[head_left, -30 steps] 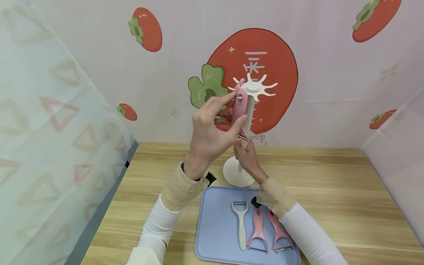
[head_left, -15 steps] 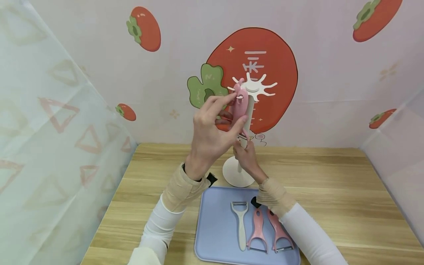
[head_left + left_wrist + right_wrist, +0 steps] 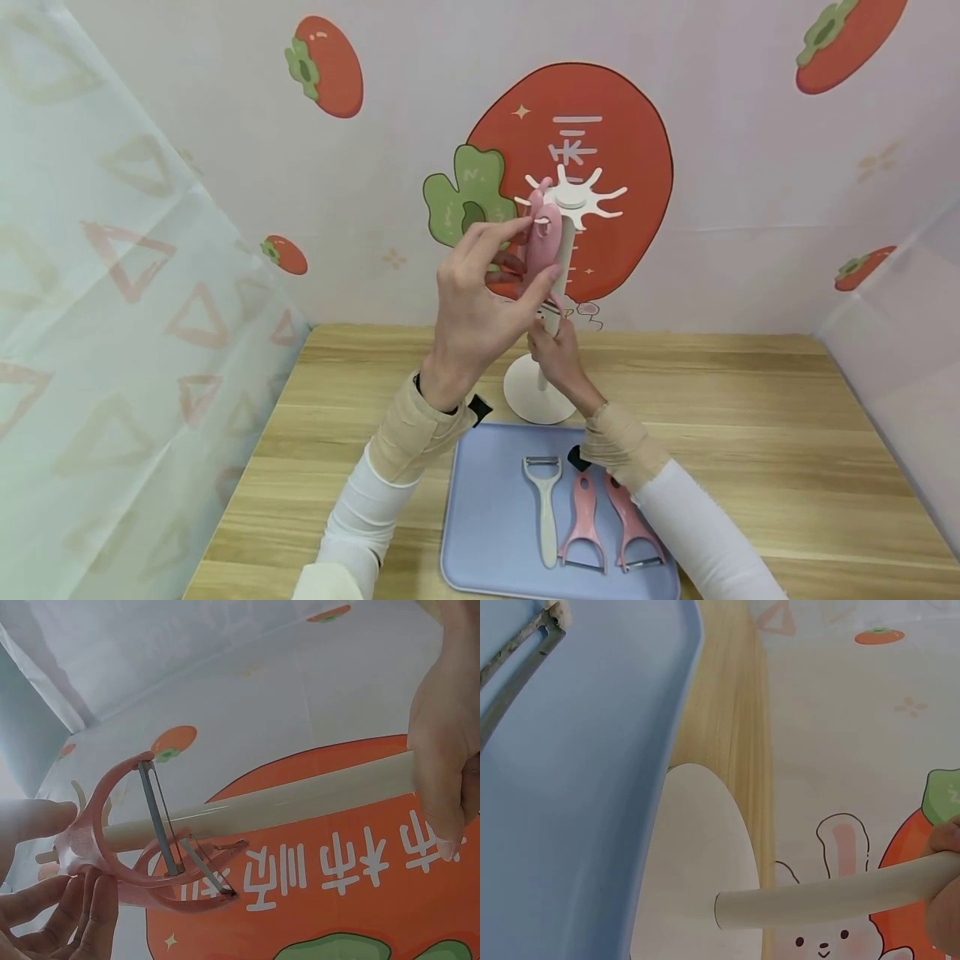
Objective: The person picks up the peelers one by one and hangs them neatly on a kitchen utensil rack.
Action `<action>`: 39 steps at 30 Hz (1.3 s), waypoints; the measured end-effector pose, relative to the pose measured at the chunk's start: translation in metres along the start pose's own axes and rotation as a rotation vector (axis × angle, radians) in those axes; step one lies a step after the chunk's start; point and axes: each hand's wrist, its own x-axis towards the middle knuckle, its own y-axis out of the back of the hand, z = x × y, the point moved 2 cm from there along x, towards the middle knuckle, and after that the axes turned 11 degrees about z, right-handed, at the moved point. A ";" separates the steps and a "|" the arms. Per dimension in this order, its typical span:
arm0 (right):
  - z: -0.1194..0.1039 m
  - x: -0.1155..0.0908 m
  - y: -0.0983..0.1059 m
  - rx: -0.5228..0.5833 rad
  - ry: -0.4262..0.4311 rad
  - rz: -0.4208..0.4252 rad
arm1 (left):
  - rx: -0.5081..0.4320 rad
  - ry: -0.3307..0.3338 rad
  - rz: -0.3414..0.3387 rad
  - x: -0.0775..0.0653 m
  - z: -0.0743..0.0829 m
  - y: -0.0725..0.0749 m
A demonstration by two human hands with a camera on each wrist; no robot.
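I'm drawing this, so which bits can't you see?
Head view: how many pink peelers are at the white stand; they overlap and the left grip hides parts.
Head view: part of the rightmost peeler, behind the right wrist wrap.
Right wrist view: most of the right grip, cut off by the right edge.
Right wrist view: the metal blade, cut off by the left edge.

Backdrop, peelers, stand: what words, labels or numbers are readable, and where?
"利": big red fruit, backdrop; sideways in the head view.
"顺", "柿": same fruit, upside down in the left wrist view.
Another character there, partly behind the right grip: probably "柿".
Green leaf: marks too small to read.
Peelers, stand: no text visible.
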 end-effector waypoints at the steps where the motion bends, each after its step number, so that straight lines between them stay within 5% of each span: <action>1: 0.000 0.000 0.000 -0.006 0.006 -0.001 | 0.000 0.000 0.001 0.000 0.000 0.000; 13: 0.001 0.000 -0.001 -0.023 0.024 0.020 | -0.032 0.040 0.002 -0.005 -0.002 0.005; 25: 0.004 0.002 0.001 -0.026 -0.009 0.026 | 0.004 -0.002 0.043 -0.011 -0.011 0.012; 34: 0.003 0.000 -0.001 -0.017 -0.024 0.016 | 0.026 0.037 0.165 -0.033 -0.031 0.018; 39: 0.003 0.001 0.000 -0.040 -0.009 0.020 | -0.017 0.097 0.155 -0.051 -0.044 0.009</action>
